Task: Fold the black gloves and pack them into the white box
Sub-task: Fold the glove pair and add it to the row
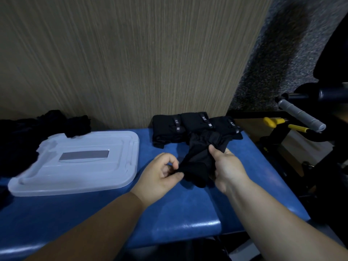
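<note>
So right now this is mid-fold on a single glove. The soft black fabric glove [197, 162] is held just above the blue padded table [169, 213], toward its right side and roughly midway between the near and far edges. The left hand [162, 174] has thumb and forefinger curled in, pinching the glove's lower left corner. The right hand [228, 164] wraps round the glove's right side with the thumb on top; its other fingers are tucked underneath where I can't see them. The glove looks bunched rather than flat, so I'd say the fold has barely started.

Along the far edge on the right sits a row of folded black gloves with small grey tags [180, 129], touching one another. The held glove's top end overlaps the front of that row. At the far left corner there's a loose heap of unfolded black gloves [28, 132], so plenty left to do, I reckon.

The white translucent plastic lid with a grey label [79, 166] lies flat on the left half of the table, with one black piece draped over its far edge. I can't make out the box body itself. It might be under that lid.

Next move, my guess: lay the glove flat, smooth it, fold it over and add it to the row. The fabric looks floppy, so I'd keep both grips on until it's down. Packing means getting the box open first.
</note>
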The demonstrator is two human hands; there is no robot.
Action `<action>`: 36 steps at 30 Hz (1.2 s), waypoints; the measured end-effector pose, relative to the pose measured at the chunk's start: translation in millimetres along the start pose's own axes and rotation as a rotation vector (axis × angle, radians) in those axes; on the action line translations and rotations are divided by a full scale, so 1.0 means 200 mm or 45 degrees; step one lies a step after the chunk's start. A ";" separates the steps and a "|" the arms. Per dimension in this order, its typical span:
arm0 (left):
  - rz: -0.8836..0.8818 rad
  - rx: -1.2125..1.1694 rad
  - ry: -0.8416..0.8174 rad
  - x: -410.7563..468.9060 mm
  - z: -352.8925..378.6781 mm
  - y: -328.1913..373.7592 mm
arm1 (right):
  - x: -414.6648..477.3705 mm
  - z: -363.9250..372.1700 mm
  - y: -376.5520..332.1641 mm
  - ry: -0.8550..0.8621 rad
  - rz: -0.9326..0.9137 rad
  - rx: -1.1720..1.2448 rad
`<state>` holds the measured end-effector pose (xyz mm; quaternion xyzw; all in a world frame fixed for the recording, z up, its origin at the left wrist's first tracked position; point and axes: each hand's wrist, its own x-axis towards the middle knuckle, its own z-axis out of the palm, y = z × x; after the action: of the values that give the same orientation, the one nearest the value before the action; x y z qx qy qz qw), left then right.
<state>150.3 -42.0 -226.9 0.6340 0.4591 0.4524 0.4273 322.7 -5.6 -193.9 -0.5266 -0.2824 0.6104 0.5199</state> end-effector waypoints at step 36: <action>-0.438 -0.390 0.306 0.08 0.08 0.05 | -0.04 -0.04 -0.02 -0.367 -0.062 -0.694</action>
<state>170.6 -31.5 -218.8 0.4161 0.5338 0.5093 0.5315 331.1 -13.7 -190.8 -0.5477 -0.5191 0.5681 0.3284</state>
